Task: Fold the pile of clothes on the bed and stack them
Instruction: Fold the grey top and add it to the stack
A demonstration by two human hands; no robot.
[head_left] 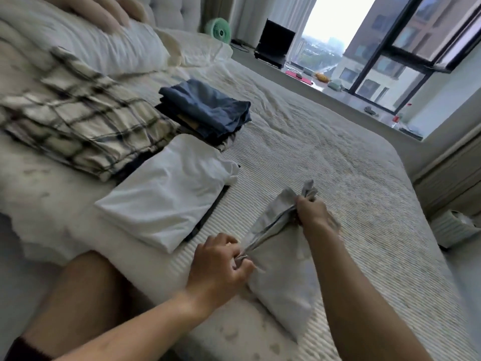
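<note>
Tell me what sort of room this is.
Most likely a high-rise apartment bedroom: a bed with pillows, folded clothes on it, and a big window facing tall buildings.

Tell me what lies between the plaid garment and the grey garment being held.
The folded white garment, lying on the bed, head view.

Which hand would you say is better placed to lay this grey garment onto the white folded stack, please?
Probably the left hand: it grips the grey garment nearest the white folded stack.
</note>
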